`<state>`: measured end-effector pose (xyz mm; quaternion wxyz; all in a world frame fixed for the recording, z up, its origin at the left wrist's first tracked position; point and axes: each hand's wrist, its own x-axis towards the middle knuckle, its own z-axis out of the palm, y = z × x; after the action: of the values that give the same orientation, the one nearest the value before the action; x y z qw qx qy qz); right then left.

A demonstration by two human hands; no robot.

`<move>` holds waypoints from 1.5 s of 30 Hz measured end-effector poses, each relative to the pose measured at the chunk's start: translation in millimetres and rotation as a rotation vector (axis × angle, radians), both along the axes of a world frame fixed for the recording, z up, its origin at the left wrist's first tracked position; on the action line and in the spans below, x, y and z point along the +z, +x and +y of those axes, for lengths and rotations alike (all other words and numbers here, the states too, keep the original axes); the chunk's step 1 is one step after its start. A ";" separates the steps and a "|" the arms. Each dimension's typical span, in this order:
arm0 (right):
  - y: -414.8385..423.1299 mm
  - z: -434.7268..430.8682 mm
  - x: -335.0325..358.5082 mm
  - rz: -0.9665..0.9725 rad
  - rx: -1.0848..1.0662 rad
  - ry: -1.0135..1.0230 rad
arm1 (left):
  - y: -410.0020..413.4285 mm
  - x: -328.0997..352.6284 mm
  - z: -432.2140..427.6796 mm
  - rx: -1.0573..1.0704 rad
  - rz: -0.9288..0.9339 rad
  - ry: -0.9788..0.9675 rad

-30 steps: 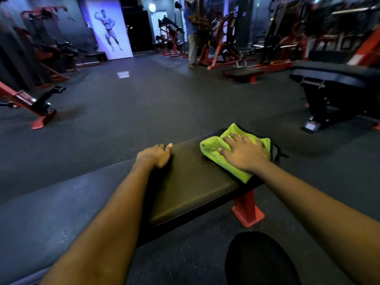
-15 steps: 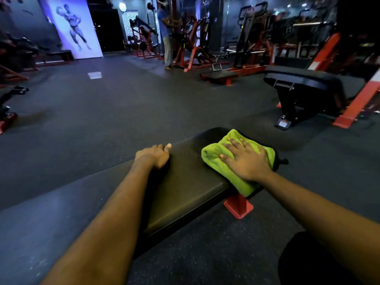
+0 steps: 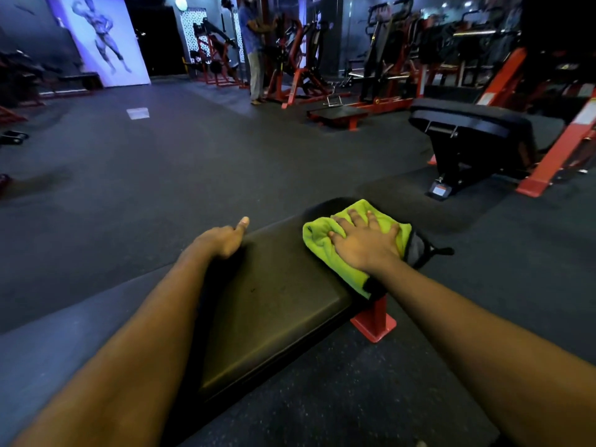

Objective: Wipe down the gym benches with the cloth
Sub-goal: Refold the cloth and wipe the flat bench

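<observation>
The dark rubber floor (image 3: 193, 175) runs out around me to a row of red-framed machines (image 3: 380, 75) at the far side, with a bodybuilder poster (image 3: 103, 43) on the back wall to the left. A person (image 3: 256, 59) stands among the machines. Ahead on my right sits a black adjustable bench (image 3: 467, 124), well apart from the one I am at.

In front of me lies the black padded surface (image 3: 274, 301) of a flat bench, running away from me at a slant, with its red foot (image 3: 374, 321) showing below the near right edge.

The green cloth (image 3: 317, 240) lies folded on the far end of that surface, one corner hanging over the near edge. My right hand (image 3: 364, 243) presses flat on top of it, fingers (image 3: 354, 217) straight and spread, gripping nothing.

My left hand (image 3: 222, 240) rests at the surface's left edge, thumb stuck out. Its fingers are hidden past the rim, perhaps hooked over it; I cannot tell.
</observation>
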<state>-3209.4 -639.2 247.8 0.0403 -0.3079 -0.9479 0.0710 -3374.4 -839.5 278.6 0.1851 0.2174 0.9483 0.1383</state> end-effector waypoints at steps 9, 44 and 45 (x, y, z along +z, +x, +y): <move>26.4 -23.5 -13.4 0.110 0.002 0.089 | 3.0 -5.1 -0.3 0.003 0.042 -0.051; -56.9 72.0 -1.0 -0.094 0.197 0.003 | -2.3 -5.2 4.5 0.031 -0.016 -0.032; -57.1 78.1 -0.5 -0.095 0.195 -0.008 | -2.7 -5.7 5.2 0.036 -0.019 -0.035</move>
<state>-3266.5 -561.1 247.3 -0.0129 -0.2173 -0.9740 0.0636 -3377.1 -834.2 272.9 0.1954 0.1957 0.9525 0.1271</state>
